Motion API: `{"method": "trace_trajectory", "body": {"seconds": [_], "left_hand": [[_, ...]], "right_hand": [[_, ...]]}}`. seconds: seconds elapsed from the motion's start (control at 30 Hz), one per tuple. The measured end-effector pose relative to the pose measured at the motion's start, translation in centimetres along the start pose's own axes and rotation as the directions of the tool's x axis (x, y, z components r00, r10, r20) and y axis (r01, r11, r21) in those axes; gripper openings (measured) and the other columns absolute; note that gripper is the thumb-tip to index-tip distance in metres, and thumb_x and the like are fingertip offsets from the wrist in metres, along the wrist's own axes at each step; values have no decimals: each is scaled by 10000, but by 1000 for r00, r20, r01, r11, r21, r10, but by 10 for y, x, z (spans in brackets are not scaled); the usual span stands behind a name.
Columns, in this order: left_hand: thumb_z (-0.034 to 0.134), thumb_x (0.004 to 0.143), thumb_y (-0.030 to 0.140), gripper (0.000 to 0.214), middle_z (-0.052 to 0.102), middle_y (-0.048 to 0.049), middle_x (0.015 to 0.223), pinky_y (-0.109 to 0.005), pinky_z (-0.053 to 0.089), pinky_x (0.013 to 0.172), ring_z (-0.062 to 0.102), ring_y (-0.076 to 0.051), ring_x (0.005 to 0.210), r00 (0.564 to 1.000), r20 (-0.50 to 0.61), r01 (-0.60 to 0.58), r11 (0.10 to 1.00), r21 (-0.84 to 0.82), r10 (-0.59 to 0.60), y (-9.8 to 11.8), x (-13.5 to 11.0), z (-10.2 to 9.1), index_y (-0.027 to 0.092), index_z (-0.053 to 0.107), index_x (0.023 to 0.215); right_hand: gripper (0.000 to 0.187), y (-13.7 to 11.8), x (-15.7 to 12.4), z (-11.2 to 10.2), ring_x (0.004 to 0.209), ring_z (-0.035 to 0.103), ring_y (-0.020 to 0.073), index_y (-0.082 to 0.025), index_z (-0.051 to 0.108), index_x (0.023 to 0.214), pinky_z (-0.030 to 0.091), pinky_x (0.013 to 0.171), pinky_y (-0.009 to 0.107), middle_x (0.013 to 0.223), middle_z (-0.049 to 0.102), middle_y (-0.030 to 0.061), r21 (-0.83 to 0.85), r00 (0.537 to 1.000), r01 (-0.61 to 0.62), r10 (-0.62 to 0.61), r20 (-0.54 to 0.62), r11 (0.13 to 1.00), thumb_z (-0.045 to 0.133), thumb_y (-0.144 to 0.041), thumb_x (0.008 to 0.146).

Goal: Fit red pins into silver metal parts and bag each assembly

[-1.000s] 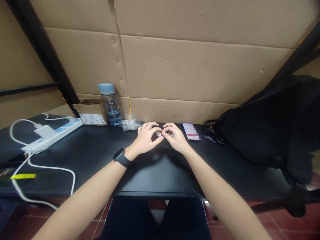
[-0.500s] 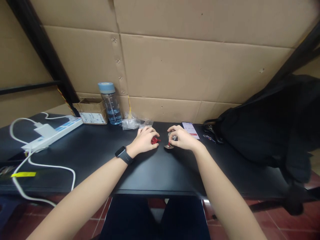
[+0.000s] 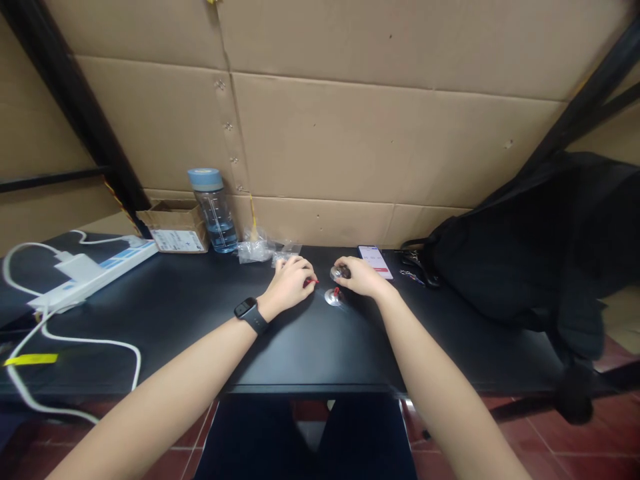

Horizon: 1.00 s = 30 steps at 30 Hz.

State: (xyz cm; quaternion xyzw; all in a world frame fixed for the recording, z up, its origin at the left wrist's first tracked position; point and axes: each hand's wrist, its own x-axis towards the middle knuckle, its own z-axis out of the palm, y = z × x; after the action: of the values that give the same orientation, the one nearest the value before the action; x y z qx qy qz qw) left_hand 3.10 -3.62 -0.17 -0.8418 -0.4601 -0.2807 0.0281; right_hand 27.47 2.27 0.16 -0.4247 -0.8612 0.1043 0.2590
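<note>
My left hand (image 3: 293, 285), with a black watch on the wrist, is curled low over the table around a bit of red cord (image 3: 311, 281), most of which its fingers hide. My right hand (image 3: 361, 276) has thumb and fingers bent around a shiny, partly see-through round piece (image 3: 339, 272); its exact kind is hard to make out. Just in front of that hand, a small shiny metal disc (image 3: 331, 299) with a red bit at its middle lies on the black table (image 3: 300, 353), apart from the fingers.
Crumpled clear plastic bags (image 3: 256, 248), a blue-lidded bottle (image 3: 216, 212) and a small cardboard box (image 3: 175, 230) stand along the back. On the left lies a white power strip (image 3: 95, 277) with cables. A phone (image 3: 376, 261) and black bag (image 3: 500, 260) are right.
My right hand has let go of the disc's red middle and shifted to the round piece behind it. My left hand has closed further over the red cord. The view has shifted slightly.
</note>
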Motion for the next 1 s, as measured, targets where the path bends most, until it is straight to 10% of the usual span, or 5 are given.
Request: {"method": "trace_trajectory", "body": {"seconds": [0.57,1.0], "left_hand": [[723,844,297,58,776,4,949,-436,278,963,647,-234,1015,984,-81,139,970,-201,-158,-4,0,-12,297,780,830],[743,847,396,120,779,-16,1003,-418,445,983,680,-236,1011,952,-190,139,890,-435,-242,-3,3,-14,299,802,887]], "right_hand": [[394,7,3,1,849,634,189,-183,685,1065,497,803,338,995,692,62,65,996,-52,57,-73,997,770,-144,683],[382,-65,-3,-7,994,653,212,-239,636,1104,492,770,311,1131,687,48,334,958,160,-64,-279,929,687,-163,733]]}}
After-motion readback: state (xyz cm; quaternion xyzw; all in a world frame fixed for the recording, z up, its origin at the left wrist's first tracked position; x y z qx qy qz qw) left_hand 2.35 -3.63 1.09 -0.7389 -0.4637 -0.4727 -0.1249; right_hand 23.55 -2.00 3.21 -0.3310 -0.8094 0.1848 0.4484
